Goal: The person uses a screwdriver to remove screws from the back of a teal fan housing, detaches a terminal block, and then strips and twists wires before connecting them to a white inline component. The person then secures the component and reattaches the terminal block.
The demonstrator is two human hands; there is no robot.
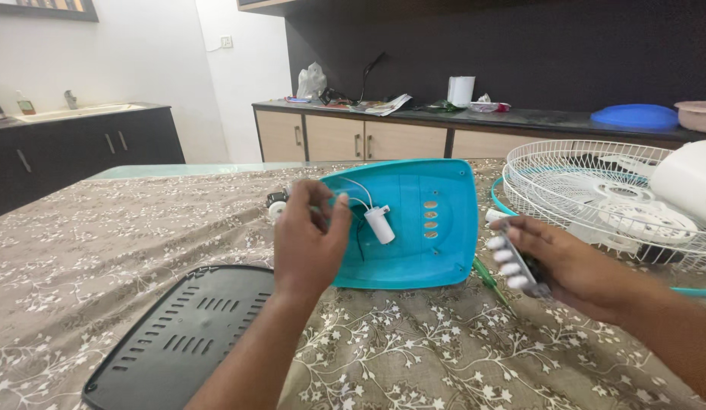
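Two hands, left (311,235) pinching wires (353,199), right (565,262) gripping switch block (516,262)

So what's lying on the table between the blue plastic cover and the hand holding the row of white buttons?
A green-handled screwdriver lies on the patterned tablecloth there, between the blue cover and the right hand, in the head view.

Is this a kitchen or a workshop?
Most likely a room in a home, a kitchen or dining area. There is a sink on a dark counter, wooden cabinets along the wall, and a table covered with a flowery tablecloth, where fan parts lie.
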